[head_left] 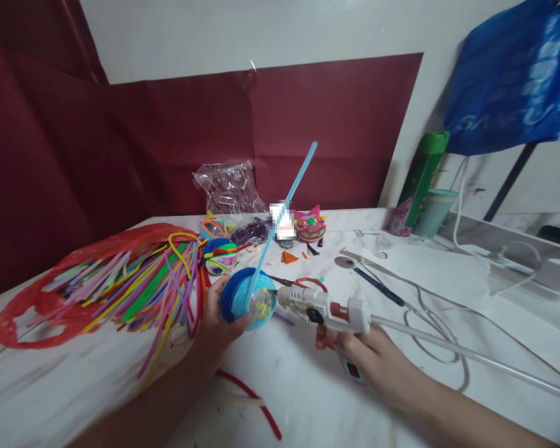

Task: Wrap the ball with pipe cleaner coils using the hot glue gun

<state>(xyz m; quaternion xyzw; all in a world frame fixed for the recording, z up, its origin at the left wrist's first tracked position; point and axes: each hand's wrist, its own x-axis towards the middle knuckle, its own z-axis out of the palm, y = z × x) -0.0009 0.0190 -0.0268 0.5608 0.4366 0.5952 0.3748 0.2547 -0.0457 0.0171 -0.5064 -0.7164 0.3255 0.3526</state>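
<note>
My left hand [217, 326] is closed around a small ball [245, 303] wound with blue and light-blue pipe cleaner. A long light-blue pipe cleaner end [289, 199] sticks up from it to the right. My right hand [371, 358] grips a white hot glue gun [326, 308]. The gun's nozzle touches the clear, bare side of the ball. A glue stick [448, 345] juts from the gun's back.
A red plastic bag [32, 292] with several coloured pipe cleaners [144, 286] lies left. Finished decorated balls [310, 225], scraps, a clear bag [228, 186], a pizza-cutter-like tool [354, 269] and white cables [429, 305] lie on the white table. A green can [422, 180], a cup and a blue bag [508, 74] stand right.
</note>
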